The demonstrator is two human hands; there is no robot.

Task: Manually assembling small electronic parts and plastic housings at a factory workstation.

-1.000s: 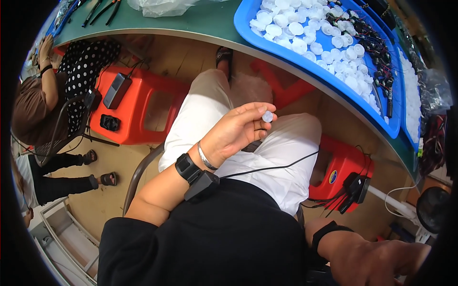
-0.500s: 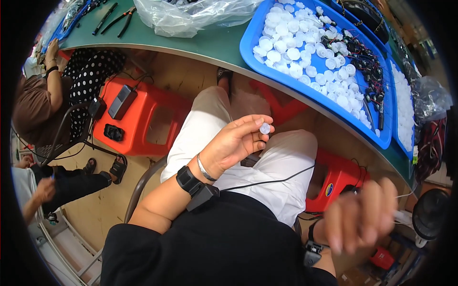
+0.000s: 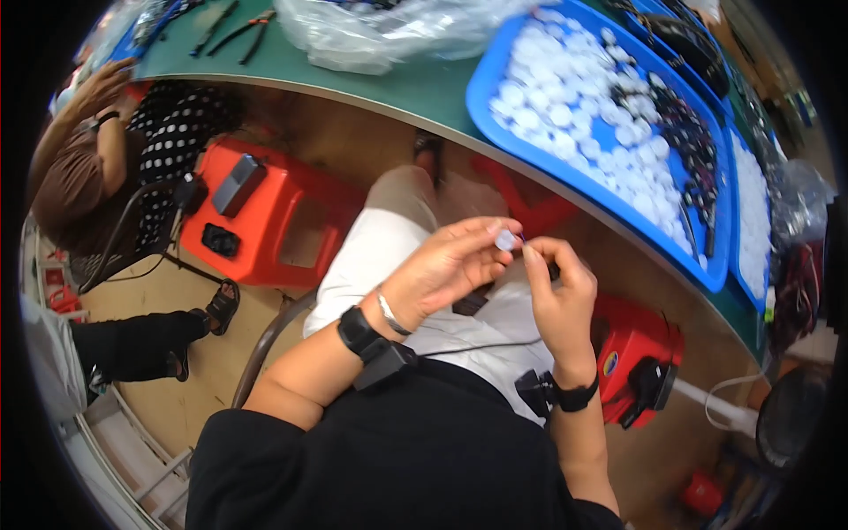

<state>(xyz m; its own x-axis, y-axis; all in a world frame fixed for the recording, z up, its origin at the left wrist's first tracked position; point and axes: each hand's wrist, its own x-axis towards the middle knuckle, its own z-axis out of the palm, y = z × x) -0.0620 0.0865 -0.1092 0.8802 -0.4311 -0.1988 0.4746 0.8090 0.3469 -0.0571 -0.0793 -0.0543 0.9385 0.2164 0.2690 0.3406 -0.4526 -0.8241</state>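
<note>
Above my lap, my left hand (image 3: pixel 455 265) pinches a small translucent white round cap (image 3: pixel 505 239) between thumb and fingertips. My right hand (image 3: pixel 563 296) comes up close beside it, thumb and forefinger closed in a pinch at the cap's right side. Between the two hands shows a thin dark purplish bit (image 3: pixel 520 237), too small and blurred to name. More white caps (image 3: pixel 565 97) lie heaped in a blue tray (image 3: pixel 480 102) on the green table, alongside small dark wired parts (image 3: pixel 693 146).
The green table (image 3: pixel 406 97) holds a clear plastic bag (image 3: pixel 353 40) and orange-handled pliers (image 3: pixel 256 35). A second blue tray of white pieces (image 3: pixel 753 212) stands at the right. Red stools (image 3: pixel 265 256) flank my legs. Another person (image 3: pixel 84 177) sits at the left.
My right hand has come in from the lower right and now meets the left at the cap. The view has shifted slightly. The left hand keeps its hold on the cap.
</note>
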